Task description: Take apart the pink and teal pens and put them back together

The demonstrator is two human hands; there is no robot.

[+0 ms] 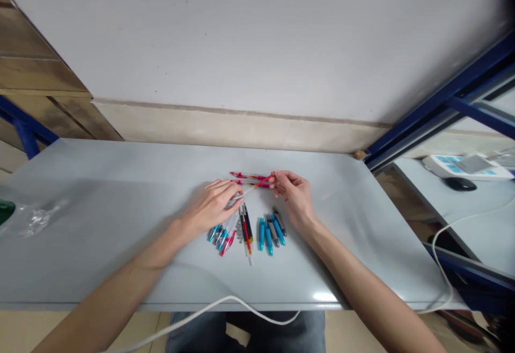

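Between the fingertips of my right hand is the red end of a pen refill, closed in a pinch. The refill slants down leftward, and its pale end reaches the closed fingers of my left hand. Something greyish and clear under those fingers is partly hidden. Red pen parts lie behind the hands. Clear pen barrels with blue and red clips are fanned out below my left hand. Several black and red refills lie beside small springs. Blue and grey pen grips lie nearer my right hand.
The grey table meets a white wall at the back. A crumpled clear plastic bag rests at the far left. A white cable runs along the front edge. At right stand a blue frame, a black mouse and a white device.
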